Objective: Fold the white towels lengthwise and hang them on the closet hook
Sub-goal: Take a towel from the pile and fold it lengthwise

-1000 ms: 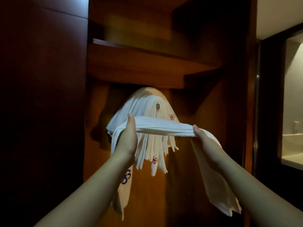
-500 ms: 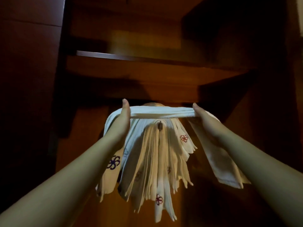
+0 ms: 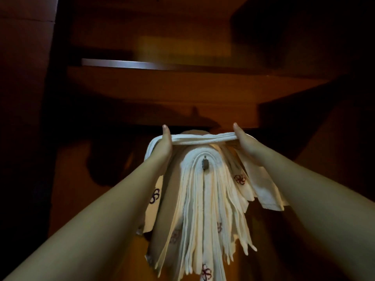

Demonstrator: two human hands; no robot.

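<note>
Towel lifted to the top of the stack — about ready to drop over the hook

A second ago the folded towel [image 3: 203,138] was held at mid-height in front of the hung towels [image 3: 203,199]; now it is stretched just above their crown, over the hook [image 3: 205,162] tip. The left hand [image 3: 162,147] and right hand [image 3: 246,142] each grip it, fingers wrapped behind, ends dangling either side. Next, I judge, lower it onto the hook, centred, under the shelf [image 3: 182,86].

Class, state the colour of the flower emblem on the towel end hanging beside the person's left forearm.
Dark blue-purple, on the white towel end; head view, the only one, shows it.
</note>
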